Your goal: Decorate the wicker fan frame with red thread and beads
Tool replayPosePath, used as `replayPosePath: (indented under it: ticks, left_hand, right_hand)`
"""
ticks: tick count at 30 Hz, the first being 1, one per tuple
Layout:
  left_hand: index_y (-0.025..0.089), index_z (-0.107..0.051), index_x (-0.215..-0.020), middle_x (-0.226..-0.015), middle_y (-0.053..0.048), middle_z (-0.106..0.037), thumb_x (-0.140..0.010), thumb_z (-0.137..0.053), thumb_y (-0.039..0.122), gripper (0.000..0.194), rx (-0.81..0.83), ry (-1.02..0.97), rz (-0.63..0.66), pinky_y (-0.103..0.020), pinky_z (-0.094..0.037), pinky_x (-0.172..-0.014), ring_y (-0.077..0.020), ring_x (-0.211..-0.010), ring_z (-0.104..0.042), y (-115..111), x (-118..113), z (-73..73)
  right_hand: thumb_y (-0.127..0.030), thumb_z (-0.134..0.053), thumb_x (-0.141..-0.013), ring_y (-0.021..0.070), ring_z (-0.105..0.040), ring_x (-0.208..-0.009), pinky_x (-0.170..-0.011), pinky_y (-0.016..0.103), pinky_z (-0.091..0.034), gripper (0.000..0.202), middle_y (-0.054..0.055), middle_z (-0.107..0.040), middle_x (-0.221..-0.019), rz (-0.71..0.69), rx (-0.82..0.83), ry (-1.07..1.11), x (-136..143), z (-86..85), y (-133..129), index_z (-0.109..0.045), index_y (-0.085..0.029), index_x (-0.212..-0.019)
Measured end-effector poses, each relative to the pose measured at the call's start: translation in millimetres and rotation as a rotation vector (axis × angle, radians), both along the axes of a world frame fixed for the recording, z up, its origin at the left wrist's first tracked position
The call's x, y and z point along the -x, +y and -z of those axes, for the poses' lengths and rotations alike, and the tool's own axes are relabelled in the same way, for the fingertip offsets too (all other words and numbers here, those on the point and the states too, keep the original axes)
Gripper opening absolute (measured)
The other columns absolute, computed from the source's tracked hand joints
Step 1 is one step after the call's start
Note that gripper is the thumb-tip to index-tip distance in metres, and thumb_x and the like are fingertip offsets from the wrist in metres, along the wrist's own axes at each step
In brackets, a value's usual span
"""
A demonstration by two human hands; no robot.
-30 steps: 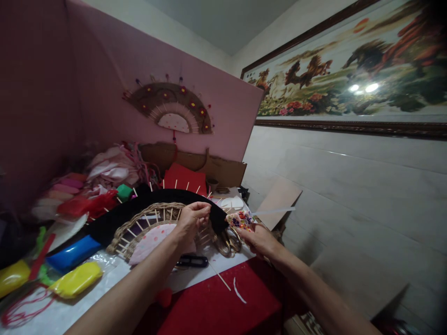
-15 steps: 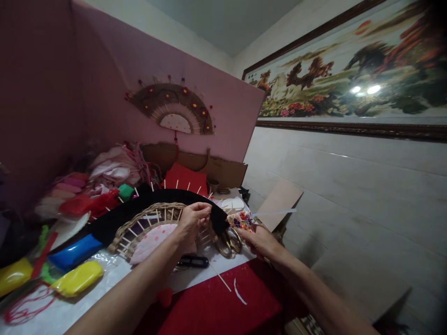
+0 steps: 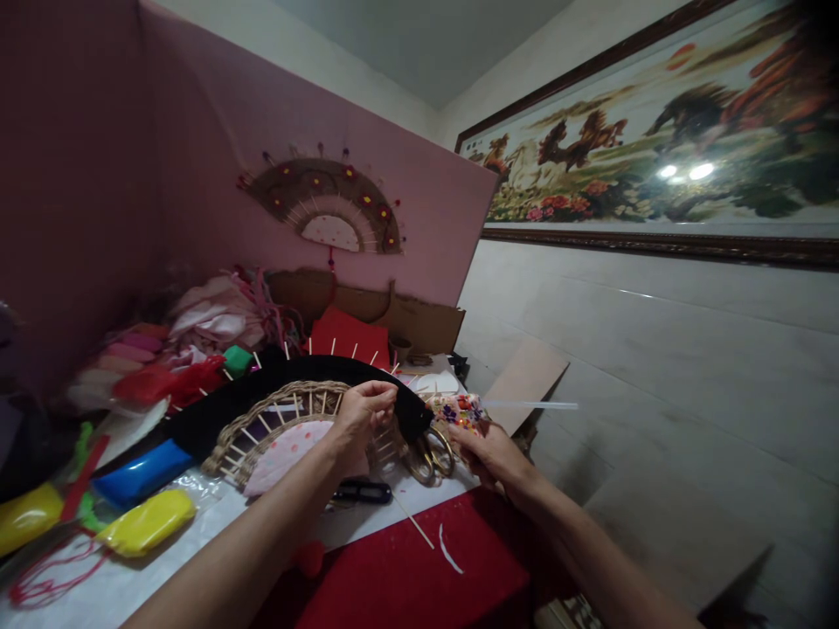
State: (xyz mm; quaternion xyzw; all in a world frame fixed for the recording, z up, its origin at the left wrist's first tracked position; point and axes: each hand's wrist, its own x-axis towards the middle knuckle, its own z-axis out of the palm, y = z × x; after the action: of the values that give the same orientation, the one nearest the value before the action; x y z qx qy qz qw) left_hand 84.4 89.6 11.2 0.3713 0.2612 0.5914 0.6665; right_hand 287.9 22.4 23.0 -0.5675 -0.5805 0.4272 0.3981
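A woven fan (image 3: pixel 226 437) with pale sticks and a pink dotted centre (image 3: pixel 288 452) lies on the table. Black cloth (image 3: pixel 328 367) runs along its outer arc. At the cloth's right part, my left hand (image 3: pixel 364 415) is closed in a pinch on its edge; the fingertips partly hide the spot. My right hand (image 3: pixel 488 454) grips a glue gun (image 3: pixel 459 411) covered in colourful flowers and gems, its tip close to the cloth's right end. A clear glue stick (image 3: pixel 541 405) juts out behind it. Gold-handled scissors (image 3: pixel 433 461) lie just below.
A dark cutter (image 3: pixel 362 491) and a thin stick (image 3: pixel 412 520) lie in front. Blue clay (image 3: pixel 141 472) and yellow clay (image 3: pixel 148 522) packs are at left. Red paper (image 3: pixel 350 336) stands behind the fan. A finished fan (image 3: pixel 321 201) hangs on the pink board (image 3: pixel 426 201).
My right hand has shifted the glue gun slightly right, away from the cloth's end, and the glue stick has swung to point farther right. My left hand stays in place.
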Motion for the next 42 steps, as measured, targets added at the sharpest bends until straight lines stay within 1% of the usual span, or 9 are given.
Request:
replayPosePath:
  ticks: [10,13,16,20,28,32,35,37,42]
  left_hand:
    - [0.01,-0.067,-0.063,-0.053,0.0,-0.059,-0.045,-0.081,0.014,0.023,-0.008,0.005,-0.011,-0.018,-0.036,-0.043,-0.0061,-0.044,-0.049,1,0,0.3]
    - [0.01,-0.067,-0.062,-0.052,0.0,-0.058,-0.045,-0.082,0.015,0.024,-0.011,0.004,-0.009,-0.018,-0.036,-0.042,-0.0066,-0.044,-0.049,0,0,0.0]
    - [0.01,-0.068,-0.063,-0.054,0.0,-0.059,-0.044,-0.082,0.015,0.025,-0.015,-0.005,-0.011,-0.017,-0.035,-0.043,-0.0059,-0.045,-0.049,1,0,0.3]
    - [0.009,-0.068,-0.065,-0.059,-0.001,-0.061,-0.048,-0.082,0.018,0.024,-0.01,-0.015,-0.004,-0.017,-0.038,-0.045,-0.0054,-0.048,-0.051,2,0,1.2]
    - [0.009,-0.069,-0.067,-0.059,-0.001,-0.061,-0.045,-0.08,0.013,0.025,-0.004,-0.011,-0.012,-0.016,-0.038,-0.046,-0.0055,-0.048,-0.051,0,1,-0.1]
    - [0.009,-0.069,-0.067,-0.059,-0.001,-0.061,-0.046,-0.08,0.014,0.023,-0.022,0.003,-0.015,-0.017,-0.037,-0.045,-0.0056,-0.048,-0.05,-2,1,-1.4]
    - [0.01,-0.069,-0.068,-0.061,-0.001,-0.06,-0.049,-0.079,0.017,0.023,-0.046,0.021,-0.013,-0.017,-0.038,-0.047,-0.0056,-0.05,-0.051,-2,1,-1.1]
    - [0.01,-0.068,-0.07,-0.062,-0.001,-0.06,-0.051,-0.079,0.02,0.023,-0.066,0.041,-0.015,-0.017,-0.038,-0.048,-0.0056,-0.051,-0.051,-3,1,-1.2]
    - [0.011,-0.068,-0.072,-0.061,-0.001,-0.061,-0.056,-0.073,0.025,0.021,-0.161,0.149,-0.049,-0.02,-0.039,-0.05,-0.0067,-0.05,-0.051,-6,1,-6.1]
  right_hand:
    - [-0.062,-0.065,-0.068,0.0047,-0.029,-0.033,-0.029,0.018,-0.024,0.047,-0.008,-0.043,-0.052,0.226,-0.251,0.24,-23,-8.8,2,-0.053,-0.018,-0.081]
    - [-0.064,-0.054,-0.076,0.01,-0.039,-0.036,-0.033,0.023,-0.032,0.046,-0.004,-0.049,-0.054,0.252,-0.324,-0.012,-41,-4.1,2,-0.057,-0.019,-0.087]
    - [-0.054,-0.046,-0.085,0.0203,-0.061,-0.065,-0.056,0.028,-0.046,0.037,0.005,-0.064,-0.075,0.162,-0.397,-0.413,-57,6.2,-3,-0.059,-0.021,-0.097]
    - [-0.032,-0.033,-0.092,0.0257,-0.061,-0.097,-0.081,0.035,-0.044,0.033,0.012,-0.064,-0.109,0.083,-0.306,-0.884,-71,23.6,-10,-0.052,-0.019,-0.115]
    - [-0.02,-0.051,-0.082,0.0277,-0.054,-0.105,-0.092,0.038,-0.04,0.034,0.015,-0.059,-0.112,-0.059,-0.264,-1.101,-71,28.0,-14,-0.056,-0.015,-0.115]
    - [-0.017,-0.051,-0.081,0.026,-0.054,-0.105,-0.094,0.039,-0.039,0.026,0.012,-0.061,-0.108,0.152,-0.396,-0.638,-43,10.9,-17,-0.06,-0.018,-0.105]
    - [-0.025,-0.058,-0.081,0.0208,-0.063,-0.09,-0.086,0.033,-0.048,0.016,0.008,-0.065,-0.092,0.182,-0.141,0.142,-12,3.6,-14,-0.06,-0.017,-0.095]
    - [-0.015,-0.066,-0.074,0.0177,-0.065,-0.085,-0.087,0.029,-0.048,0.012,0.007,-0.066,-0.085,0.206,0.087,0.647,6,3.8,-7,-0.06,-0.014,-0.084]
    - [-0.004,-0.056,-0.075,0.0149,-0.066,-0.076,-0.079,0.029,-0.052,0.01,0.008,-0.068,-0.078,0.195,0.217,0.826,31,13.8,16,-0.058,-0.014,-0.075]
